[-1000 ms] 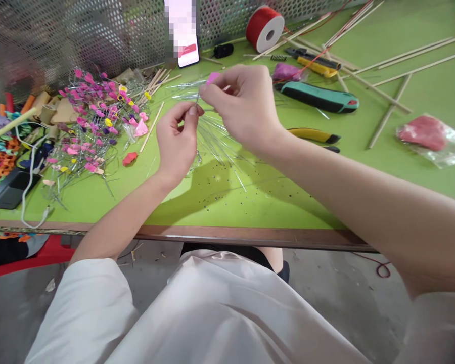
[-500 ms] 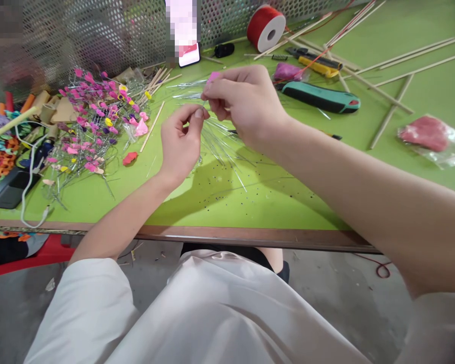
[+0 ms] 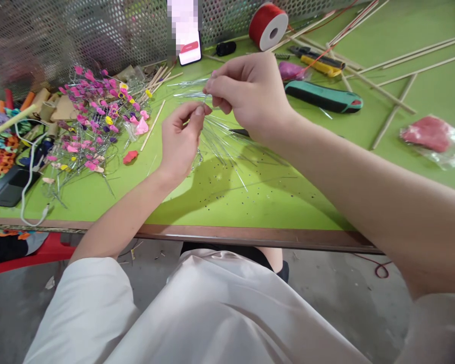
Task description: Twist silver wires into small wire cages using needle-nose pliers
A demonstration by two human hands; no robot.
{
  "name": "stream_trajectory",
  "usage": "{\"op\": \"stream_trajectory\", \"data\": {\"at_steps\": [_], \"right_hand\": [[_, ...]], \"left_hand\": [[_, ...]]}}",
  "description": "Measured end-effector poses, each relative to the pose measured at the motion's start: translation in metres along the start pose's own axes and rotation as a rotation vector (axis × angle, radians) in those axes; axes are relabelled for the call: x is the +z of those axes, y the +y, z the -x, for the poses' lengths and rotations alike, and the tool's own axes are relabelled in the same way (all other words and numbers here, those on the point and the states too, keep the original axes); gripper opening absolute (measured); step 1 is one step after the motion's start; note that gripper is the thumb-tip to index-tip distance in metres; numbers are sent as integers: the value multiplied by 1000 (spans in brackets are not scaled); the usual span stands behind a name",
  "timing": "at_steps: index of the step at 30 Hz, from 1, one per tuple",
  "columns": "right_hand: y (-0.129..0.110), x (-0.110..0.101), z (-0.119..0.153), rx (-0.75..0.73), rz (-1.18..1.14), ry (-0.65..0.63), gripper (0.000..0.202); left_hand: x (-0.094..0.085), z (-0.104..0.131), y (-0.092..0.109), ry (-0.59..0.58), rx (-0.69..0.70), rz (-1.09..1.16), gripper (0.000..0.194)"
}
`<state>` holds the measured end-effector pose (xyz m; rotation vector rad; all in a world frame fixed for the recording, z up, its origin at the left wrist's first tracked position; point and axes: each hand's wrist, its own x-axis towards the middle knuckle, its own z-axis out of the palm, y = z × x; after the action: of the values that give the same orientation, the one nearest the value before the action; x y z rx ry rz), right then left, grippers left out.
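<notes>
My left hand point(image 3: 182, 139) is closed in a pinch, thumb against forefinger, on a thin wire that barely shows at the fingertips. Just above and to the right, my right hand point(image 3: 252, 88) pinches too; its fingers mostly cover a small pink piece. The two sets of fingertips are almost together over the table. Beneath them, thin silver wires point(image 3: 222, 144) fan out on the green surface. Left of my hands lies a pile of wire stems with pink, purple and yellow tips point(image 3: 94, 108). A red flower-like piece point(image 3: 130, 157) rests nearer my left forearm.
A teal utility knife point(image 3: 324, 96), a yellow-handled tool point(image 3: 322, 64), a red ribbon spool point(image 3: 267, 26) and a bagged red lump point(image 3: 426, 134) lie to the right. A phone point(image 3: 189, 48) leans on the perforated metal panel. Tiny dark specks and wooden sticks point(image 3: 394, 111) are scattered about.
My right hand has tilted slightly, and the pink piece that stuck up above its fingertips is now mostly hidden. My left hand stays nearly in place. The view has shifted a little.
</notes>
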<state>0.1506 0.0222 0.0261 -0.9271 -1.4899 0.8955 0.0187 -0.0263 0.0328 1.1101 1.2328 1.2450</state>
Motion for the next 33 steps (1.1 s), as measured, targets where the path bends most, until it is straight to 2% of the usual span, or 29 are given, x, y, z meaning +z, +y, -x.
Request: {"op": "stream_trajectory", "data": {"at_steps": [3, 7, 12, 18, 21, 25, 29, 31, 33], "right_hand": [[-7, -3, 7, -40, 98, 8, 32], [-10, -5, 14, -123, 196, 43, 27], [-14, -4, 18, -143, 304, 56, 25], [-15, -5, 23, -332, 490, 43, 32], [-13, -7, 19, -333, 416, 41, 30], [-13, -12, 13, -188, 298, -90, 22], [-8, -14, 7, -242, 285, -61, 22], [-1, -15, 2, -214, 170, -82, 20], [7, -14, -4, -125, 19, -147, 17]], "left_hand": [[1, -2, -4, 35, 77, -7, 32], [0, -2, -6, 28, 92, -19, 32], [-1, 2, -2, -36, 55, 1, 37], [-1, 5, 1, -126, 12, 137, 43], [-2, 3, 0, -153, -39, 153, 38], [-3, -2, -3, -151, -100, 143, 34], [-3, -5, -3, -149, -125, 161, 33], [-4, -5, -2, -165, -127, 186, 35], [-3, -3, -1, -186, -119, 191, 36]]}}
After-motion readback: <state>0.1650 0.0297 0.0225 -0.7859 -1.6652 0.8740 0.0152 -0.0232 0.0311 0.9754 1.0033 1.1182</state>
